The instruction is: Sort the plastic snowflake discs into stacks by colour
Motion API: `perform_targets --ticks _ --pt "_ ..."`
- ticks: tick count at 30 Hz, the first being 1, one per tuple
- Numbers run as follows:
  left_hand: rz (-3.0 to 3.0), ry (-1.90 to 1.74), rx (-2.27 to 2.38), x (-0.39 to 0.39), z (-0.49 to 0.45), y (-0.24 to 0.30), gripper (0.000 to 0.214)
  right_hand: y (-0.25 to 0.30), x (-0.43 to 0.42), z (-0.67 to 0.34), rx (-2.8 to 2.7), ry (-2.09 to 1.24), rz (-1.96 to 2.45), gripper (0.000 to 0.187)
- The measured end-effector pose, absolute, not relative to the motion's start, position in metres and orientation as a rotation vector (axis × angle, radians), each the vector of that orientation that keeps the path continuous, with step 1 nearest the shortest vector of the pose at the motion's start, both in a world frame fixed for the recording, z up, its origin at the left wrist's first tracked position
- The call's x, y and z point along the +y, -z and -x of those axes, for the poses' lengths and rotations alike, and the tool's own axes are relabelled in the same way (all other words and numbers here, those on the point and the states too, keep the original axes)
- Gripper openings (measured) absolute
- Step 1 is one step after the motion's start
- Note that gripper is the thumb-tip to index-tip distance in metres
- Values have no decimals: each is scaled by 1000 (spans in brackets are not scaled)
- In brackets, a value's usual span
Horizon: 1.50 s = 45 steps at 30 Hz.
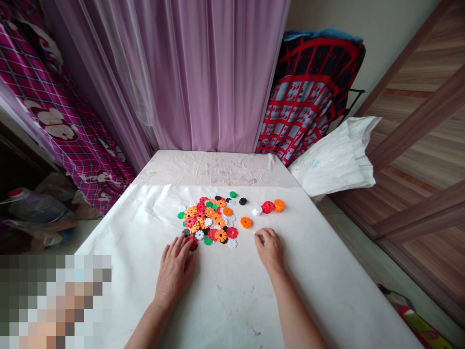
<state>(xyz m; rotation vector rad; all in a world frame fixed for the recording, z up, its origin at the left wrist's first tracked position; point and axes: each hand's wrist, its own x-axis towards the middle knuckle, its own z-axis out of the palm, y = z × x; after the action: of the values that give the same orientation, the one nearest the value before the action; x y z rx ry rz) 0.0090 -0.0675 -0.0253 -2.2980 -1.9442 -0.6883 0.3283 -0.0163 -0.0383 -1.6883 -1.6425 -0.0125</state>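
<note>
A loose pile of notched plastic snowflake discs (209, 220) in orange, red, white, green and black lies on the table. At the pile's near left edge, my left hand (176, 266) rests palm down with its fingers spread, the fingertips touching a red disc (191, 243). Right of the pile, my right hand (271, 249) is curled with thumb and forefinger together; a bit of white shows at the fingertips, too small to make out. Just beyond it sits an orange disc stack (246, 222). Farther off are white (257, 211), red (268, 207), orange (279, 205), black (243, 201) and green (233, 194) clusters.
A pale cloth covers the table (225, 300). Purple curtains (214, 77) hang behind its far edge. A white bag (337, 157) stands at the right edge, near a red-and-black patterned cloth (298, 97). Pixelation hides the lower left corner.
</note>
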Motion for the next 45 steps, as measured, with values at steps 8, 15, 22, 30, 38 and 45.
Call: perform_targets --ticks 8,15,22,30,38,45 --pt "2301 672 -1932 -67 -8 27 40 23 -33 -295 -1720 91 1605 12" --pt "2306 710 -1949 -67 -8 27 40 10 -47 -250 -1861 32 1817 20" --pt "2313 702 -1963 -68 -8 27 40 16 -41 -254 -1898 72 1791 15" --pt "2313 671 -1958 -68 -8 23 40 26 -40 -272 -1682 -222 1528 18" --pt "2302 682 -1975 -68 -9 23 40 28 -14 -339 -1203 -391 1769 36" --pt "2309 662 -1959 -67 -9 22 40 27 -13 -336 -1342 -274 1861 30"
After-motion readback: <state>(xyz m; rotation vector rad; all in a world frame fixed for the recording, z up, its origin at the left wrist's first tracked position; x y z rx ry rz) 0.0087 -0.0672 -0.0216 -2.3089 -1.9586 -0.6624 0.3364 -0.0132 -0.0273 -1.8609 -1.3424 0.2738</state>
